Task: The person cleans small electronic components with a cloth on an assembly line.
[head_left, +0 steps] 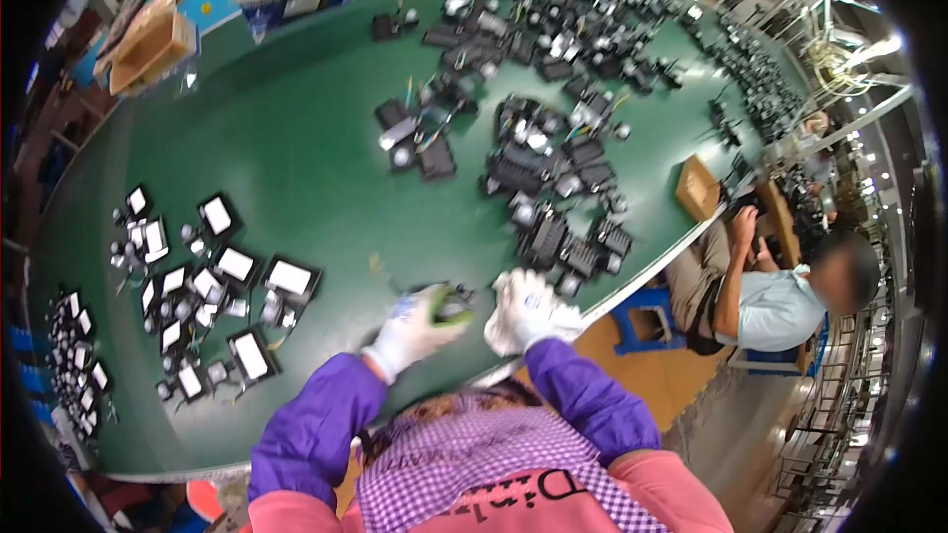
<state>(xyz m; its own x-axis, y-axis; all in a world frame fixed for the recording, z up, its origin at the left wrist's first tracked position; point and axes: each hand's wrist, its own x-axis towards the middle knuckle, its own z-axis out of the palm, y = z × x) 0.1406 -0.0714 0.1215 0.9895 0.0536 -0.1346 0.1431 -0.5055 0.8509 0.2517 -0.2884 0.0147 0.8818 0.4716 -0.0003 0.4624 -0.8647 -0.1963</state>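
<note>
My left hand (420, 328), in a white glove with green at the fingertips, is closed around a small dark device (454, 298) near the front edge of the green table (306, 118). Motion blur hides the device's details. To its right, my right hand (525, 304), also gloved in white, grips a crumpled white cloth (504, 333) at the table edge. Black units with wires (538, 158) lie in a pile just beyond my right hand. On the left lie black units with white faces (291, 278).
More black parts (592, 20) cover the far right of the table. A cardboard box (698, 188) stands at the right edge, beside a seated person (780, 306). A blue stool (647, 321) is near the right edge. Boxes (153, 51) stand at the far left.
</note>
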